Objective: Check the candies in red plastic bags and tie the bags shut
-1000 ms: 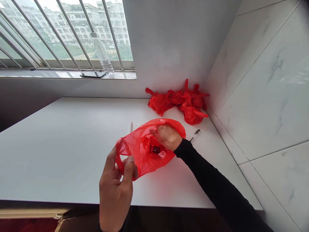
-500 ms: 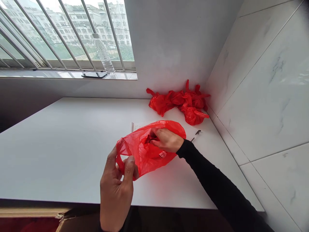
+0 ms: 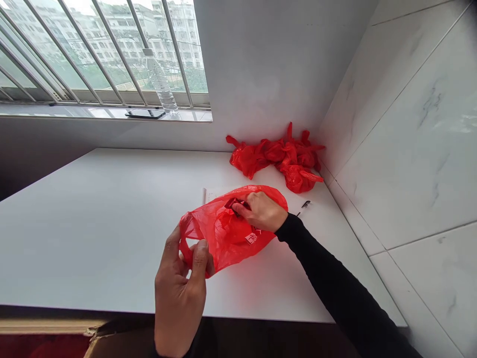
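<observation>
A thin red plastic bag [image 3: 238,248] is spread open over the white table. My left hand [image 3: 182,288] is closed on the bag's handle, at its near left end. Inside the mouth of the bag, my right hand [image 3: 263,211] pinches a small dark red shiny packet [image 3: 237,205]; its lower part is hidden by my fingers and the bag. A small red item with a pale printed label [image 3: 251,238] lies in the bag below my right hand.
Several knotted red plastic bags [image 3: 276,156] lie against the wall in the back right corner. A black pen [image 3: 305,204] and a paper or notebook [image 3: 212,194] sit behind the bag. A bottle [image 3: 162,84] and a dark flat device [image 3: 145,114] stand on the windowsill. A cardboard box [image 3: 93,335] is below the table.
My right hand has shifted slightly right within the bag, and more of the dark red packet shows in its fingers. My left hand stays on the bag's handle.
</observation>
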Action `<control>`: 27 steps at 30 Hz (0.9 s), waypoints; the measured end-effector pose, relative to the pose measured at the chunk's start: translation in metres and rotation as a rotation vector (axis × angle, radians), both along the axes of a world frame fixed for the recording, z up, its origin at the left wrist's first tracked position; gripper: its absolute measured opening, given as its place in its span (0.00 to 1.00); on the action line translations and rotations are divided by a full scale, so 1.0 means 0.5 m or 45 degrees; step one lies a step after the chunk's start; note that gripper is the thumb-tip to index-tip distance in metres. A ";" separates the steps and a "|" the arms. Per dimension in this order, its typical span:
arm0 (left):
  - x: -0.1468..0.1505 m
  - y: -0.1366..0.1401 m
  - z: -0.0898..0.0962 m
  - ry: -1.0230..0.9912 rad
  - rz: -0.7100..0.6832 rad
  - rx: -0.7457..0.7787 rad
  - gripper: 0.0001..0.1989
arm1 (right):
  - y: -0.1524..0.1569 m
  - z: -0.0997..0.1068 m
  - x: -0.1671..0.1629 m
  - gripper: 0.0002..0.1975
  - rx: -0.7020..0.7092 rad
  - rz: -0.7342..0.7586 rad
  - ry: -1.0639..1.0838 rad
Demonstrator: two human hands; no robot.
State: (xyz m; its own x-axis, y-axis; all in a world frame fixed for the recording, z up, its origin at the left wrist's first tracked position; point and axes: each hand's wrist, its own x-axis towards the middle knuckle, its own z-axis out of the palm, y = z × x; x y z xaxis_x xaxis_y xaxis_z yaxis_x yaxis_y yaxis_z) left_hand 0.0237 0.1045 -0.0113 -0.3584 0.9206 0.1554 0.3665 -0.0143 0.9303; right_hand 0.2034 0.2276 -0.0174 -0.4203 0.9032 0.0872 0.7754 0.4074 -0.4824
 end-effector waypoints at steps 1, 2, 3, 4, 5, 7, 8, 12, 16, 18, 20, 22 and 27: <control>0.001 0.000 0.001 0.006 -0.001 0.003 0.28 | -0.002 0.000 0.001 0.21 -0.020 -0.024 -0.047; 0.001 0.000 0.001 0.011 -0.001 0.005 0.28 | -0.004 0.000 0.002 0.23 -0.036 -0.051 -0.100; 0.002 0.001 0.001 0.013 -0.002 0.008 0.28 | -0.007 0.001 0.003 0.22 -0.047 -0.075 -0.158; 0.002 0.002 0.001 0.014 -0.004 0.011 0.28 | -0.011 0.003 0.005 0.18 -0.055 -0.083 -0.216; 0.002 0.002 0.001 0.014 -0.007 0.013 0.28 | -0.015 0.004 0.007 0.13 -0.066 -0.068 -0.271; 0.001 0.003 0.000 0.012 -0.011 0.017 0.28 | -0.022 0.003 0.010 0.12 -0.110 0.019 -0.365; 0.001 0.004 -0.001 0.011 -0.014 0.020 0.28 | -0.025 0.001 0.010 0.15 -0.143 0.070 -0.406; -0.003 0.005 -0.006 0.010 -0.037 0.013 0.28 | -0.026 -0.016 0.006 0.09 -0.255 0.201 -0.508; -0.006 0.006 -0.009 0.012 -0.048 0.028 0.28 | -0.021 -0.018 0.006 0.06 -0.254 0.249 -0.463; -0.007 0.006 -0.008 -0.002 -0.040 0.029 0.28 | -0.018 -0.011 0.010 0.05 -0.213 0.254 -0.386; -0.006 0.005 -0.007 -0.008 -0.035 0.026 0.28 | -0.014 -0.004 0.013 0.04 -0.164 0.237 -0.278; -0.004 0.004 -0.005 -0.010 -0.032 0.018 0.27 | -0.009 -0.001 0.016 0.07 -0.136 0.200 -0.159; -0.002 0.001 0.000 -0.008 -0.019 0.001 0.28 | 0.003 -0.005 0.017 0.13 -0.089 0.114 0.033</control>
State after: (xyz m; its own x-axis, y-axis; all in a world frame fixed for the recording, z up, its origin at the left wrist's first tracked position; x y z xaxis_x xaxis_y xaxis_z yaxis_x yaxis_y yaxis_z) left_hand 0.0229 0.1050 -0.0110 -0.3454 0.9257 0.1541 0.3608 -0.0206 0.9324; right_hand 0.2118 0.2289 -0.0198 -0.4983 0.8662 0.0371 0.7241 0.4393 -0.5318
